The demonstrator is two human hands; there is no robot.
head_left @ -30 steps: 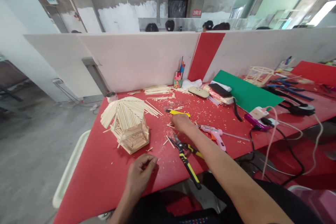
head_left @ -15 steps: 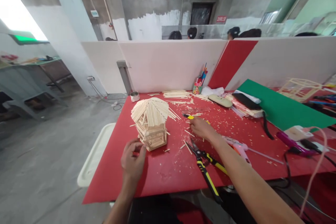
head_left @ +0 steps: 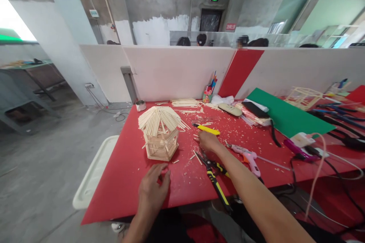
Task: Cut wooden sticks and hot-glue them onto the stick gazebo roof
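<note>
A small pavilion of pale wooden sticks (head_left: 161, 136) stands upright on the red table (head_left: 128, 193). My left hand (head_left: 154, 188) rests just in front of it, fingers curved and apart, holding nothing. Right of the pavilion, my right hand (head_left: 208, 141) reaches down near the cut sticks, its fingertips largely hidden. Just beyond it lies a yellow utility knife (head_left: 207, 129), not in the hand. Black and yellow cutters (head_left: 216, 186) lie below my right forearm. A pink glue gun (head_left: 247, 156) sits to the right of that forearm.
Loose sticks (head_left: 186, 103) lie along the back beside a pen cup (head_left: 208, 94). A tin (head_left: 140, 105) stands at the back left corner. A green board (head_left: 288, 115), a power strip (head_left: 298, 150) and cables occupy the right. Heads show beyond the white partition (head_left: 176, 68).
The pavilion has turned, and my left hand has come away from it to the front. My right hand has moved off the yellow knife, toward me. The camera view has shifted.
</note>
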